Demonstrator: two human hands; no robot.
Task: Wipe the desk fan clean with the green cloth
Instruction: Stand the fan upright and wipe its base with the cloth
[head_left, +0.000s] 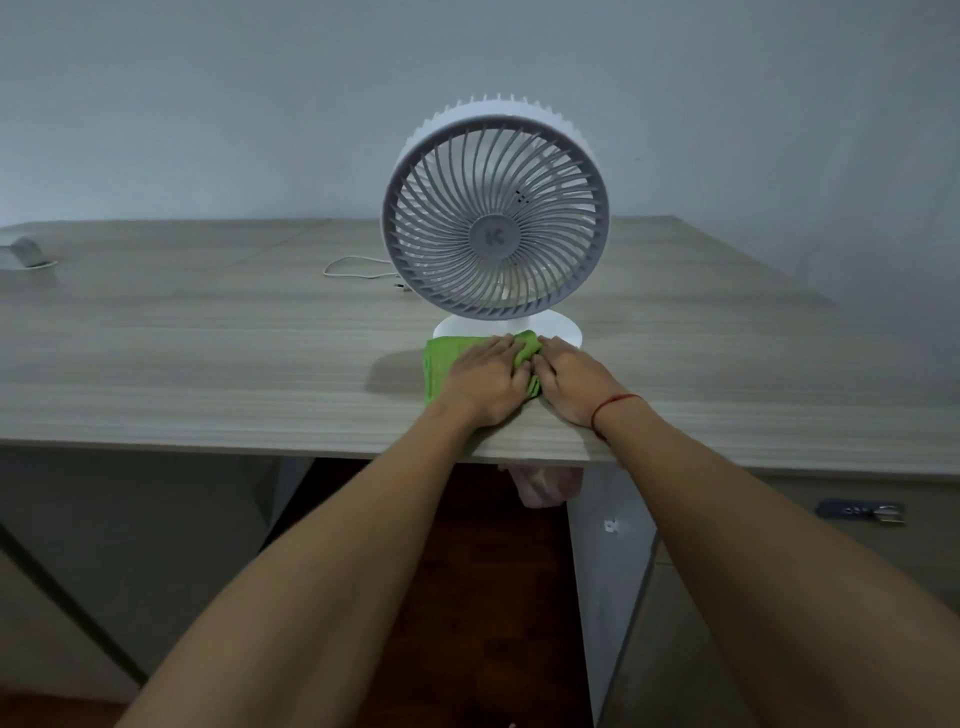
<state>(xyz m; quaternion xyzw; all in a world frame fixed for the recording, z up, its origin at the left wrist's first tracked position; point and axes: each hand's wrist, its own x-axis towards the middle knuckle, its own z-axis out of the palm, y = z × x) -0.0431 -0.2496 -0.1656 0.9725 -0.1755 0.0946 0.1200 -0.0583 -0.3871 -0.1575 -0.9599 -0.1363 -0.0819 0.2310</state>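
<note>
A white desk fan with a round grey spiral grille stands upright on its white round base on the wooden desk, facing me. A green cloth lies folded on the desk right in front of the base. My left hand rests flat on the cloth with its fingers pinching a raised fold. My right hand, with a red string around its wrist, grips the cloth's right edge beside the left hand. Both hands cover most of the cloth.
A white cable lies looped on the desk behind and left of the fan. A small grey object sits at the far left edge. A grey wall rises behind the desk. A pale bag hangs under the desk's front edge.
</note>
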